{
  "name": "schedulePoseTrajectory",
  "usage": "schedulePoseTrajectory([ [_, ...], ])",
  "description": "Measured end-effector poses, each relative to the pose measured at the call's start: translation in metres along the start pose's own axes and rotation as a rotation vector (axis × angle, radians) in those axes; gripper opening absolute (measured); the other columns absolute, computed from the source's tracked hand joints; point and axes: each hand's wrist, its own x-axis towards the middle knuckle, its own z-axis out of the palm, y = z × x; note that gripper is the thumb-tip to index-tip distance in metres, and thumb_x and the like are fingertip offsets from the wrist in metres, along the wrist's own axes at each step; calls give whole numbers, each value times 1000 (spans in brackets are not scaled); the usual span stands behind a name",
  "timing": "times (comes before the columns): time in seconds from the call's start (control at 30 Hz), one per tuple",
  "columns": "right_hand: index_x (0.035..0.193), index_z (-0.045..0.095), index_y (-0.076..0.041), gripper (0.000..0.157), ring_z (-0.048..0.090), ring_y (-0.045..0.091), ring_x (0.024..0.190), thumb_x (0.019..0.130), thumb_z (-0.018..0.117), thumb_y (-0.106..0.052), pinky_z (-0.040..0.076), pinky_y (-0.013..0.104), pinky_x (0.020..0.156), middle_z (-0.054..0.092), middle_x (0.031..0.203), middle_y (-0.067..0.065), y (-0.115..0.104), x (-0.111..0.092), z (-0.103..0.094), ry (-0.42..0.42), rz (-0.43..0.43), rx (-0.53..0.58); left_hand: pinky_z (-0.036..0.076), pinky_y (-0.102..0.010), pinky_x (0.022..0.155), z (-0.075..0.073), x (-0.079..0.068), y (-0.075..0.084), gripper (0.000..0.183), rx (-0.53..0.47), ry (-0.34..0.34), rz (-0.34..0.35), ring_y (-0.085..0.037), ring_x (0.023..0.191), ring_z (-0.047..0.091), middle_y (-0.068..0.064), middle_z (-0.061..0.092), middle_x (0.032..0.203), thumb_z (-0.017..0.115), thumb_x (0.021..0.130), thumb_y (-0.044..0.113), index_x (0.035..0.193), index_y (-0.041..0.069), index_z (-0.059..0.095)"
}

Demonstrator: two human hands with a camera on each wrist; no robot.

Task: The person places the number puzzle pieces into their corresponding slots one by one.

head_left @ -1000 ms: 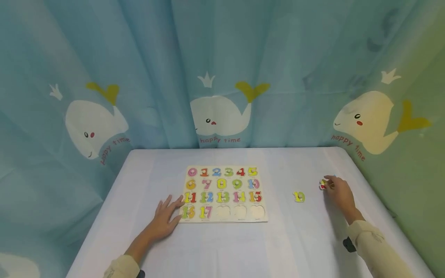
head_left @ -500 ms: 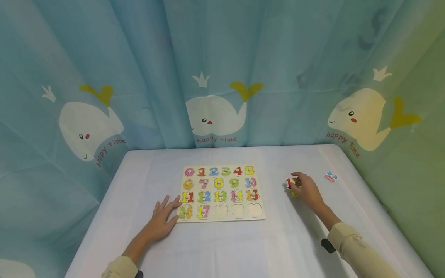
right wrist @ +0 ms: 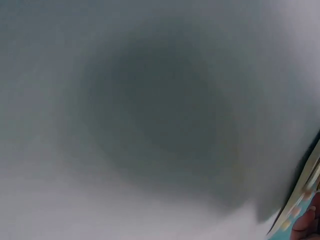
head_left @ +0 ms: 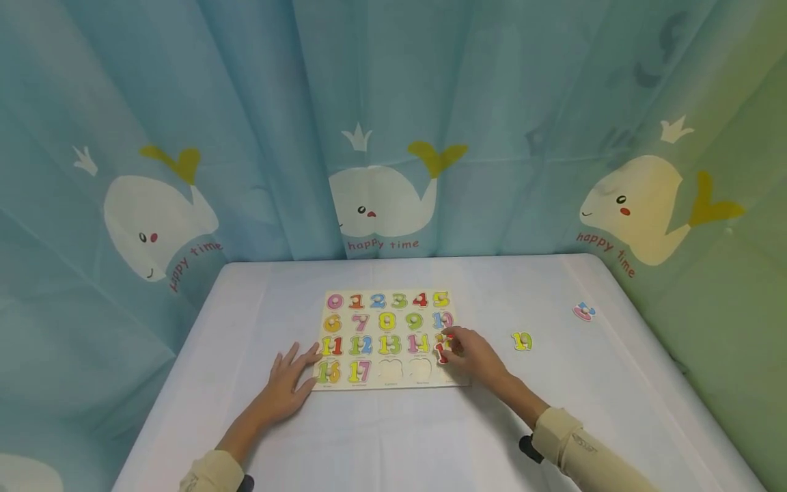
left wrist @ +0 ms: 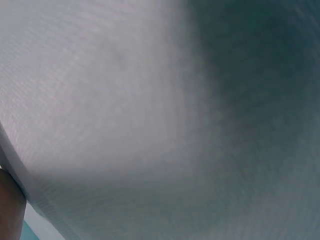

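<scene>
A number puzzle board lies on the table in the head view, filled with coloured knobbed numbers 0 to 17. Three recesses stand bare in its bottom row. My left hand rests at the board's left edge, fingers spread and touching it. Over the board's right side, my right hand pinches a number puzzle piece with a red 1; its other digit is hidden by the fingers. A yellow-green 19 piece lies right of the board. In the right wrist view, only fingertips and the board's edge show.
A blue and pink number piece lies near the right side of the white-covered table. Behind the table hangs a blue curtain with whale prints. The left wrist view shows mostly blurred cloth.
My right hand has picked up the piece with the red 1 from the far right and carried it left over the board. The left hand stays at the board's edge.
</scene>
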Motion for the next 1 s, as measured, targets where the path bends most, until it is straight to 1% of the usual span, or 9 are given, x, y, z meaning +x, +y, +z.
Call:
schedulePoseTrajectory([
  [0.1,111,62,-4,34,49,9,70,79,75,-10,47,28,65,53,74,-8,-16,-2,14,-26,-58,18,-1,-57,109,-1,0,-1,41,4,6,10,-39,139,14,-6,34,149,59,90,17,131,12,53],
  [0.23,103,61,-5,26,47,8,67,81,73,-10,44,25,61,51,72,-8,-33,-3,31,-72,-124,42,-1,-57,109,-2,0,0,41,-7,6,21,-39,138,14,-7,35,148,59,90,15,130,10,53],
  [0.3,98,59,-6,22,46,8,66,82,72,-12,43,23,58,49,71,-8,-41,-2,39,-93,-132,63,-1,-58,109,-3,0,1,41,-14,4,22,-40,138,14,-7,35,148,59,90,15,130,9,53],
  [0.37,95,56,-7,21,45,7,64,83,72,-12,43,22,57,49,70,-7,-47,-1,47,-97,-138,91,-1,-57,109,-3,-1,3,41,-15,1,18,-40,138,14,-8,35,148,58,90,15,130,9,53],
  [0.47,94,53,-7,22,45,7,63,84,71,-11,43,21,56,49,69,-6,-57,1,56,-95,-146,132,-2,-57,109,-4,-1,2,41,-13,2,13,-40,138,14,-8,35,148,58,90,15,130,8,53],
  [0.57,94,52,-5,21,44,6,61,84,70,-8,42,21,55,49,68,-5,-66,3,61,-92,-150,149,-2,-57,109,-4,-1,1,42,-10,4,10,-39,139,14,-8,34,149,58,90,16,131,9,52],
  [0.73,93,52,-5,20,42,6,61,84,70,-8,41,20,54,49,68,-6,-77,7,64,-108,-135,119,-2,-56,109,-4,0,1,42,-7,4,8,-39,139,14,-8,34,149,58,90,16,131,9,52],
  [0.9,92,54,-7,18,45,6,63,84,70,-9,43,20,55,52,71,-6,-80,9,67,-137,-118,70,-2,-57,109,-4,0,1,42,-8,3,16,-39,139,14,-8,35,149,58,90,16,132,9,52],
  [1.0,93,55,-7,17,46,6,64,85,70,-10,44,20,57,53,72,-6,-78,9,67,-153,-117,63,-2,-57,109,-3,0,1,42,-12,5,17,-40,138,14,-8,35,148,59,90,15,131,9,52],
])
